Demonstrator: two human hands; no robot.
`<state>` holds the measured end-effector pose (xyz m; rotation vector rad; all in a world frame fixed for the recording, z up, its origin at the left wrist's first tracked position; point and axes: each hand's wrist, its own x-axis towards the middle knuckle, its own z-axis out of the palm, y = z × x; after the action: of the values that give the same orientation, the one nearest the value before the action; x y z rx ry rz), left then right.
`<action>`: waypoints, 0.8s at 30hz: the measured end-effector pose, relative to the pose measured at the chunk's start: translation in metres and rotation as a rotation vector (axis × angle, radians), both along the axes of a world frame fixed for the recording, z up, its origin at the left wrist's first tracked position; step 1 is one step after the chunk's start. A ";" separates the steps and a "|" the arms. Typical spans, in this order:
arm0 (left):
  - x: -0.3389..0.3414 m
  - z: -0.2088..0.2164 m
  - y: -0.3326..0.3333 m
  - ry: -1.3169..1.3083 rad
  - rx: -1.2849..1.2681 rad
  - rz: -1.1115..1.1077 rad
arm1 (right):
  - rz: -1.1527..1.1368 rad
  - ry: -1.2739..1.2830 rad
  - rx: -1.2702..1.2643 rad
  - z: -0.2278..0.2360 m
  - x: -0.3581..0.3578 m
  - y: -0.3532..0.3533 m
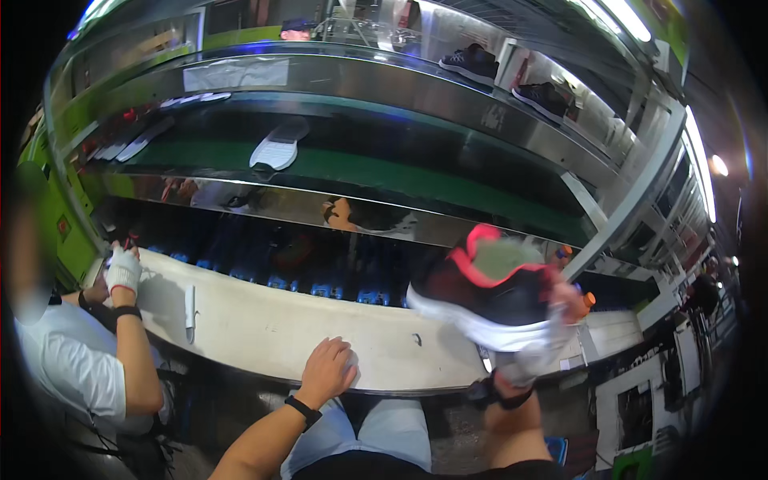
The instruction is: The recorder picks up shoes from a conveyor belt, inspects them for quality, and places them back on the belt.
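A black sneaker (512,292) with a white sole and a red collar is held above the bench at the right. My right hand (540,348) grips its heel end; the hand is smeared by motion, and a whitish covering shows at the palm and wrist. Bare and empty, my left hand (330,370) rests on the near edge of the pale bench top (256,324), its fingers loosely bent. A small dark mark or scrap (418,340) lies on the bench between the hands.
Across the bench runs a row of blue fittings (320,290). A white shoe sole (276,154) lies on the green belt (360,172) behind. Dark sneakers (472,64) stand on the upper shelf. At the left, a co-worker's gloved hand (124,268) is over the bench. Orange-tipped items (590,299) are by the sneaker.
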<state>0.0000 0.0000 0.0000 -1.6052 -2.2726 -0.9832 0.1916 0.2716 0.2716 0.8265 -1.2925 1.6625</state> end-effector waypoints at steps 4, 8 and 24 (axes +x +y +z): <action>-0.001 0.003 0.001 0.006 0.032 -0.006 | 0.321 -0.022 0.067 0.118 -0.007 -0.033; 0.002 0.005 0.001 0.014 0.064 0.017 | -0.750 0.436 0.469 0.198 -0.050 -0.002; -0.008 0.000 0.001 0.025 0.055 -0.011 | -1.749 -0.573 0.878 0.191 -0.235 0.126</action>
<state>-0.0077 0.0013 -0.0001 -1.6001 -2.2030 -1.0134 -0.0432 0.3980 0.4621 -0.5107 -2.1086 -0.1801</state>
